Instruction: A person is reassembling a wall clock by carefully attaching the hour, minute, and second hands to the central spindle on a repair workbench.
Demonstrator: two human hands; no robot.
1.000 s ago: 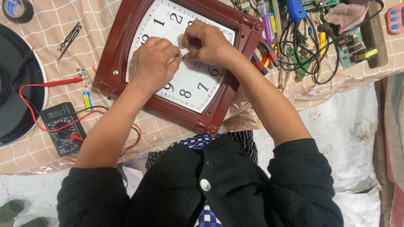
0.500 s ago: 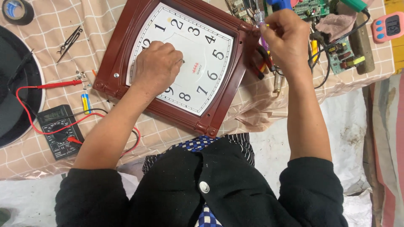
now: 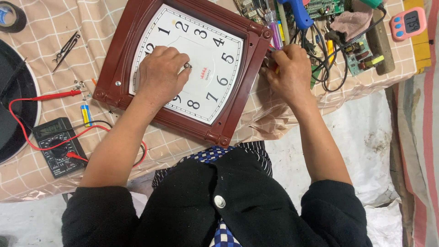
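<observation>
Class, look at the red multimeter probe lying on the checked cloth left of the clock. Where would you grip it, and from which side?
Probably best gripped on the thick red handle of the probe, from above, with finger and thumb across its width. It lies flat and alone on the cloth, left of the clock frame, so the top is open. Its wire trails back to the multimeter.

The left hand (image 3: 161, 75) rests on the white dial of a brown-framed wall clock (image 3: 120, 59), fingertips pinching the small centre hub (image 3: 187, 66). The right hand (image 3: 288, 68) sits just beyond the frame's right edge, among screwdrivers (image 3: 275, 34) and cables (image 3: 334, 68). Left of the left forearm lie a multimeter (image 3: 57, 146) and a battery (image 3: 85, 114) on the checked bench (image 3: 169, 142).
</observation>
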